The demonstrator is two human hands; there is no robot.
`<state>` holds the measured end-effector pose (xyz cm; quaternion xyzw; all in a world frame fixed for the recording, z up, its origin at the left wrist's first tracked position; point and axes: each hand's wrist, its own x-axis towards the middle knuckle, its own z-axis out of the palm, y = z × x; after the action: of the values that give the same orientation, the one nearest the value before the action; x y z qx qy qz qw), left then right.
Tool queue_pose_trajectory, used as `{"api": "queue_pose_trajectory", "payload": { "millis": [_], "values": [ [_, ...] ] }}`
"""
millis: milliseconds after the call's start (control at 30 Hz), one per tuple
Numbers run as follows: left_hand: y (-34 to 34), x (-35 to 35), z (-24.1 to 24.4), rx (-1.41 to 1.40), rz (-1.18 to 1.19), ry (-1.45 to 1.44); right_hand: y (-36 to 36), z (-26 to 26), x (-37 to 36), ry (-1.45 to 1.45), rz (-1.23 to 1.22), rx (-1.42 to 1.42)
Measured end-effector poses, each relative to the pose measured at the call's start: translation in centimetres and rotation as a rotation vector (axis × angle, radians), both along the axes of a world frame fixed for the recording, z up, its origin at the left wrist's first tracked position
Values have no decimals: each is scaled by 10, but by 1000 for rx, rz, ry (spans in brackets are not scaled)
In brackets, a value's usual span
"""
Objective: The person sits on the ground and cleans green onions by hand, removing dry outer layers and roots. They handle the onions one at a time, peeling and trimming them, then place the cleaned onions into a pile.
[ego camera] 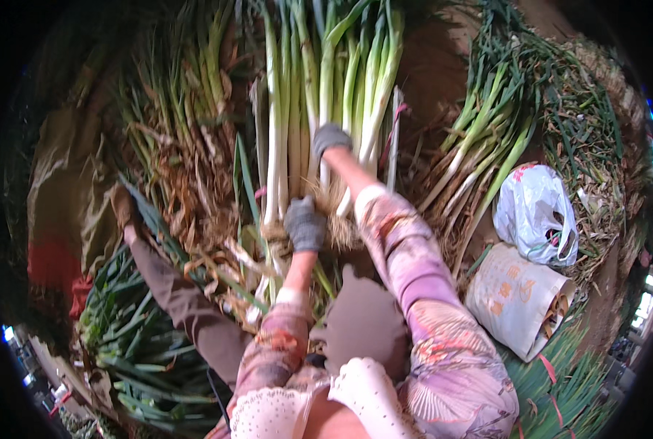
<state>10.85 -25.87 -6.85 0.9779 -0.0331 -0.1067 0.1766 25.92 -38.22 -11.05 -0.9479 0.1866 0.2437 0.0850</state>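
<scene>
Large green onions [279, 137] lie side by side in front of me, with white stalks and stringy roots toward me and green tops away. My right hand [333, 139], in a grey knit glove, is closed over stalks in the middle of this row. Nearer to me, my left hand [305, 225], also gloved, is curled beside the root ends [340, 228]. Its palm and fingertips are hidden, so whether it grips a stalk does not show. Pink ties [399, 112] hang at a pale upright strip right of the row, and another pink tie [260, 192] shows at left.
Loose green onions with dry leaves lie left [194, 131] and right [480, 131]. A white plastic bag [535, 211] and a printed cream sack [510, 299] stand at right. My outstretched leg [181, 296] crosses the left side, beside a green onion heap [134, 335].
</scene>
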Motion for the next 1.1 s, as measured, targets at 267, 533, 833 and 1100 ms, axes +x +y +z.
{"api": "queue_pose_trajectory", "payload": {
  "millis": [267,533,833,1100],
  "values": [
    [-7,4,12,-206,30,-267,9,-20,-32,-8,239,-133],
    [-41,25,-11,123,-276,228,-22,15,-84,-380,374,-77],
    [-20,11,-18,-209,-301,-131,-243,-1,-283,-809,-938,-423],
    [-21,12,-13,-301,-271,-89,-319,-82,-354,-328,-1081,-190]
  ]
}}
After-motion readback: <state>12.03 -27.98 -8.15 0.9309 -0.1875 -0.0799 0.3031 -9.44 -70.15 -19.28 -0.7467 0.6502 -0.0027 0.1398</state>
